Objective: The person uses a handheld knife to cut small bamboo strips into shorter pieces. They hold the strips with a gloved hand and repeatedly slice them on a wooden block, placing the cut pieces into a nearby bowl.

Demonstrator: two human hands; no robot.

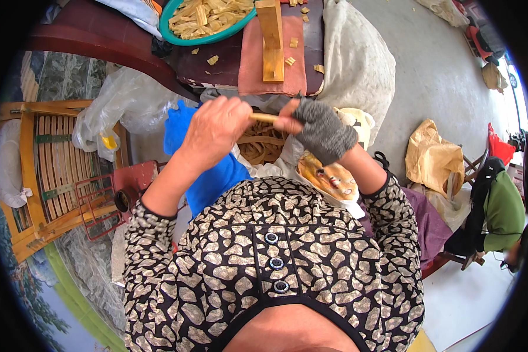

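Observation:
A short tan strip or stick (264,117) spans the gap between my two hands, its ends hidden in the fingers. My bare left hand (222,123) is curled into a fist around one end. On the other end, my right hand (319,127), in a grey knitted fingerless glove, pinches with thumb and finger. Both hands are slightly blurred. Below them, long brown strips (259,147) lie coiled in a pale bag on my lap. Just beyond the hands, a wooden upright stand (273,53) rests on a pink towel (251,57).
On the dark table (207,75), a teal basin (163,26) holds many tan pieces; several more lie loose. White cloth (356,57) drapes at right. A wooden slatted chair (66,167) and clear plastic bag (127,97) are at left. A brown paper bag (435,154) and a person's green-clad leg (504,202) are at right.

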